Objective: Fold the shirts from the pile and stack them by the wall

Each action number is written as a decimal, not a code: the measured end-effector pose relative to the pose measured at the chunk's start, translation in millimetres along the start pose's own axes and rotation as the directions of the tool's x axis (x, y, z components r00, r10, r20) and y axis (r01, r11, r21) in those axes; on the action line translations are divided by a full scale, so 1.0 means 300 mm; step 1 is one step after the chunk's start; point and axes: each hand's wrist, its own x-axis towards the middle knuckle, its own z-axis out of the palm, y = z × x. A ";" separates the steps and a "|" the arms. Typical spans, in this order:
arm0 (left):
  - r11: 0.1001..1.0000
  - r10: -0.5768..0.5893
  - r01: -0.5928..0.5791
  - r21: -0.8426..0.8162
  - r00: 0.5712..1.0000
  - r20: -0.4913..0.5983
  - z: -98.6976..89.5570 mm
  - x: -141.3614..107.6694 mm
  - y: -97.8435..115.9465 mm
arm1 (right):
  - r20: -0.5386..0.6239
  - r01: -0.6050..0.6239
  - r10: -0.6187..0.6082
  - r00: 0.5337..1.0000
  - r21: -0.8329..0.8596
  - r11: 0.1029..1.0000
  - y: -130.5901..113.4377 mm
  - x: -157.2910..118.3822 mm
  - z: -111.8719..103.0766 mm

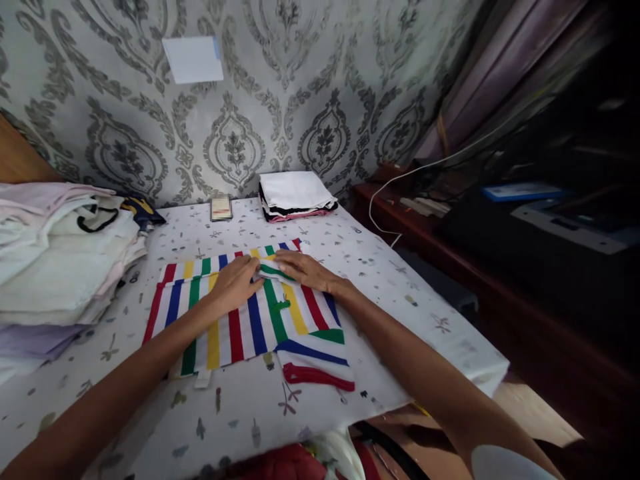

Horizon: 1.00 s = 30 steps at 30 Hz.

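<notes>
A striped shirt (255, 323) in red, blue, green, yellow and white lies on a white patterned cloth. One sleeve with a red cuff sticks out toward the front right, and a small green motif shows on its chest. My left hand (236, 283) rests on the upper middle of the shirt, fingers close together and laid flat. Just right of it, my right hand (303, 268) lies over the shirt's upper edge with its fingers stretched out. Between the two hands the fabric is bunched into a small fold. Neither hand is closed round the cloth.
A tall pile of light clothes (65, 253) stands at the left. At the back are a folded white stack (297, 192) and a small framed card (221, 208). Right of the covered table (425, 327) is a dark red wooden unit (415, 227) with a white cable (430, 165).
</notes>
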 end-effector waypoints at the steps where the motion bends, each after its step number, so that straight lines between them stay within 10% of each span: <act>1: 1.000 -0.022 0.022 0.015 1.000 -0.008 0.012 0.019 0.014 | -0.013 -0.010 0.010 1.000 -0.010 1.000 0.007 0.002 0.003; 10: 0.985 -0.173 0.175 0.012 0.982 -0.080 -0.002 0.055 0.021 | 0.012 0.063 -0.063 0.998 0.029 0.998 0.038 -0.001 -0.005; 30: 0.977 0.215 -0.215 -0.007 0.976 0.018 0.026 0.018 -0.038 | 0.029 -0.085 0.082 0.996 0.113 0.990 -0.018 -0.035 -0.051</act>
